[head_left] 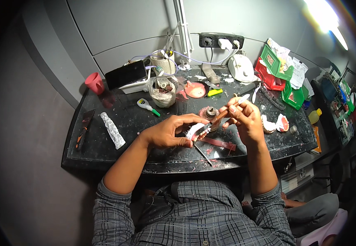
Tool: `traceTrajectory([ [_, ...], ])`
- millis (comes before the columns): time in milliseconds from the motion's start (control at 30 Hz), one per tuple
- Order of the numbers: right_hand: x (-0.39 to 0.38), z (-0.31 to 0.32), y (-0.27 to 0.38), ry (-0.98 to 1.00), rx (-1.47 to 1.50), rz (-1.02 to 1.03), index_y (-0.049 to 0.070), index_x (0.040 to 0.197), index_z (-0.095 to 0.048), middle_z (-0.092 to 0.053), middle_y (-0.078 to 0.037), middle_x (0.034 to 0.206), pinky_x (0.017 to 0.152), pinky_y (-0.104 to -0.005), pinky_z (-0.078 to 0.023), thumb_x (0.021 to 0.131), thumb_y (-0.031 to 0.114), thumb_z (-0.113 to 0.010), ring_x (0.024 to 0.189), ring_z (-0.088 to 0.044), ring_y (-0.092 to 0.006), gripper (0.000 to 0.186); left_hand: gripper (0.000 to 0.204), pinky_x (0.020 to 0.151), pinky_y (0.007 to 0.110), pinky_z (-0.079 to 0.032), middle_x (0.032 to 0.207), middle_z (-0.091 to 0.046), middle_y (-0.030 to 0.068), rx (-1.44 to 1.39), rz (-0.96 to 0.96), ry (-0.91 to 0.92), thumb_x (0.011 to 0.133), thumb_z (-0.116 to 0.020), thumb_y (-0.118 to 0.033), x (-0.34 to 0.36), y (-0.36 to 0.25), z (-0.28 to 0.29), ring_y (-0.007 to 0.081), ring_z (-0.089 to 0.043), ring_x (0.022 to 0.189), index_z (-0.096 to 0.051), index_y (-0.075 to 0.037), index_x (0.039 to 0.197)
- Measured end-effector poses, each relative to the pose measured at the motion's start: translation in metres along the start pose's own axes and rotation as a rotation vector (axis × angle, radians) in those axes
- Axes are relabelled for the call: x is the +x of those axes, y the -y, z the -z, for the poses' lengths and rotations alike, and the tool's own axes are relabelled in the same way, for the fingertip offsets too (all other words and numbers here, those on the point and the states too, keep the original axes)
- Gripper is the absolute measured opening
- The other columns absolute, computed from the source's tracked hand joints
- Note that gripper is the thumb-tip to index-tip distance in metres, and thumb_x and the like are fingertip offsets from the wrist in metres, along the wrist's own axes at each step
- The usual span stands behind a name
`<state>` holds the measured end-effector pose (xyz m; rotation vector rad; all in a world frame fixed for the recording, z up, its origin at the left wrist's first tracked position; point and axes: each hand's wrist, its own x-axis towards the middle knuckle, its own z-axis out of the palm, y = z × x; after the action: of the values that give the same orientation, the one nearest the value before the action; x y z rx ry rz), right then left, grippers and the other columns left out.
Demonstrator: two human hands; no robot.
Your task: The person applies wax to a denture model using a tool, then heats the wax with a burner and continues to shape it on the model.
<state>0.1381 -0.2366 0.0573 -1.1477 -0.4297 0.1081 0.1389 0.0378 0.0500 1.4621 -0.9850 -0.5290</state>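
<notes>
My left hand (pixel 166 132) grips a white dental cast (pixel 194 131) with a row of teeth and pink wax along it, fingers behind and thumb in front. Between the fingers of my right hand (pixel 248 119) is a wax knife (pixel 220 116) with a brown handle. Its metal blade reaches down to the teeth on the cast; whether it touches them, I cannot tell. Just behind, a small metal burner (pixel 211 112) is partly hidden by the knife. Below the hands lie a strip of pink wax (pixel 220 143) and a thin metal instrument (pixel 203 155).
Another dental cast (pixel 268 124) and a pink-and-white piece (pixel 283 123) sit to the right. Around the black table stand a plastic bag (pixel 163 96), a dish of pink wax (pixel 196 89), a pink cup (pixel 94 83), a foil-wrapped tube (pixel 112 131) and green and red boxes (pixel 273 78).
</notes>
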Motion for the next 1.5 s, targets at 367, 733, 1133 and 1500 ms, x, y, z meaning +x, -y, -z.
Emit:
traceTrajectory([
  [367,-0.002,-0.008,-0.006,0.081,0.012,-0.017,-0.002,0.108,-0.060,-0.072,-0.017,0.100,0.065,-0.0308,-0.061,0.098,0.006,-0.062,0.084,-0.072,-0.0205,0.014,0.079,0.105,0.034,-0.042,0.136,-0.051,0.0142,-0.062,0.034,-0.017,0.084,-0.082,-0.027,-0.004,0.006,0.000,0.0207,-0.053,0.123,-0.044,0.005,0.145],
  [733,-0.004,-0.001,-0.005,0.058,0.010,0.010,-0.002,0.109,-0.059,-0.072,-0.016,0.101,0.065,-0.0301,-0.061,0.097,0.008,-0.063,0.083,-0.072,-0.0189,0.016,0.079,0.105,0.037,-0.040,0.135,-0.056,0.0146,-0.008,-0.039,0.013,0.086,-0.079,-0.037,-0.002,0.011,-0.001,0.0214,-0.053,0.124,-0.046,0.004,0.144],
  [1133,-0.001,0.004,-0.004,-0.032,0.012,-0.016,-0.001,0.107,-0.061,-0.072,-0.016,0.099,0.064,-0.0294,-0.061,0.097,0.014,-0.065,0.083,-0.072,-0.0192,0.019,0.085,0.106,0.036,-0.040,0.139,-0.052,0.0155,-0.023,0.006,-0.003,0.083,-0.081,-0.040,-0.002,0.003,0.000,0.0217,-0.053,0.124,-0.045,0.004,0.145],
  [1500,0.002,0.032,0.002,-0.387,-0.003,0.044,-0.003,0.107,-0.061,-0.071,-0.018,0.102,0.070,-0.0311,-0.063,0.097,0.012,-0.064,0.083,-0.071,-0.0199,0.018,0.085,0.107,0.033,-0.040,0.138,-0.051,0.0107,0.052,-0.004,-0.149,0.079,-0.086,-0.030,-0.006,-0.003,0.005,0.0180,-0.052,0.126,-0.045,0.004,0.145],
])
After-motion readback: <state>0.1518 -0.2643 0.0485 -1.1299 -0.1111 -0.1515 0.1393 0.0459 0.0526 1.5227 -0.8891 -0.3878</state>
